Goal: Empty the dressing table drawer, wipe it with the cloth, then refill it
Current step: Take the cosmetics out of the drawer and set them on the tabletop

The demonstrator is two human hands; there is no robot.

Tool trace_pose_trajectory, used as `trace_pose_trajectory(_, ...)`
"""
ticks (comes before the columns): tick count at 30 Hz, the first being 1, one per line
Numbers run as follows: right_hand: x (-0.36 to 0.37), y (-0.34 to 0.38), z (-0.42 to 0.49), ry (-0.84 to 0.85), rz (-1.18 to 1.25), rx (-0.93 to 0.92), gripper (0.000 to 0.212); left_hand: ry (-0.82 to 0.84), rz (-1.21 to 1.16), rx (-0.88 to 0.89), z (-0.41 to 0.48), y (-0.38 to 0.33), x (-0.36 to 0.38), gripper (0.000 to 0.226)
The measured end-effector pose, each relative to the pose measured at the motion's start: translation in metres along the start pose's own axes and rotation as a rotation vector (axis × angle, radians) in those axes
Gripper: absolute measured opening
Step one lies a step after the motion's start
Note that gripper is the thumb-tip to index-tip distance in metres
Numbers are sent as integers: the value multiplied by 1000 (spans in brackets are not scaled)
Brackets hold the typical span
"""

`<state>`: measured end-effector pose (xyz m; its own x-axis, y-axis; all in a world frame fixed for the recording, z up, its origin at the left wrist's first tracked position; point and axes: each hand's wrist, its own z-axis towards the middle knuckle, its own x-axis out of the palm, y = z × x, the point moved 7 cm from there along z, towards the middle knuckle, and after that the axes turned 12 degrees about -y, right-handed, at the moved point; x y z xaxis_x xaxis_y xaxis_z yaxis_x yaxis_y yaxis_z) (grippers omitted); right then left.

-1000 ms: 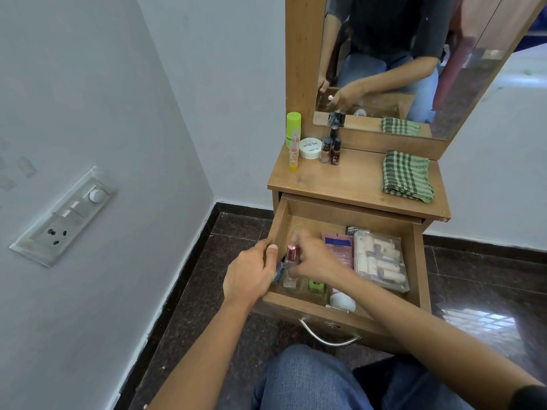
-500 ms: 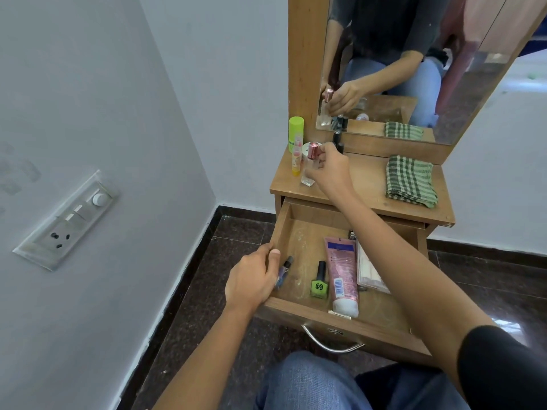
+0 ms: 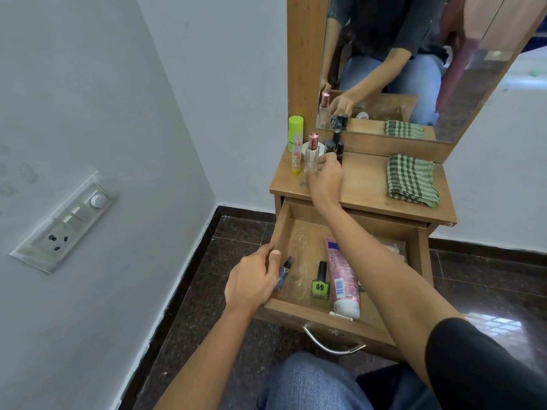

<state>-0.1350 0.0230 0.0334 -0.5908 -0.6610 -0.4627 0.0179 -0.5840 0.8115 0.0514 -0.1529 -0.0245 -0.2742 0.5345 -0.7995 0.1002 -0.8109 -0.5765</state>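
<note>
Drawer [image 3: 299, 241] stands open; left hand [image 3: 251, 282] grips its left wall, right hand [image 3: 325, 177] up on the tabletop [image 3: 367, 187] holds a pink-capped bottle [image 3: 312, 152].

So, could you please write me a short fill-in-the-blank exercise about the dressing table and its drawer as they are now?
1. The clear bottle that the right hand holds has a ____ cap.
2. The left hand grips the ____ wall of the drawer.
3. The nail polish bottle beside the pink tube is ____.
4. The folded cloth lies on the tabletop, to the ____ of the right hand.
Missing words: pink; left; green; right.
</note>
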Motion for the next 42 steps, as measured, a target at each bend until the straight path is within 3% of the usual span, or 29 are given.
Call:
trace_pose_trajectory(18,10,-2,5,-56,-142,24,23,-15,2,-7,1,0,0,47)
trace_pose_trajectory(22,4,-4,0,-42,24,-16,16,-7,6,-4,1,1,0,48)
trace_pose_trajectory(25,-18,2,-22,-69,265,-179,10,-11,11,-5,0,1,-1,48)
trace_pose_trajectory(27,-26,1,-50,30,281,-391,5,-15,15,-4,0,0,-1,48)
trace_pose_trajectory(32,-1,-30,-117,706,-12,-754,12,-18,14,10,0,-1,-1,48)
trace_pose_trajectory(34,8,-40,-133,855,-147,-835,23,-20,17,7,1,0,0,49)
trace_pose_trajectory(42,18,-47,-153,887,-358,-1020,27,-36,19,0,0,0,-1,48)
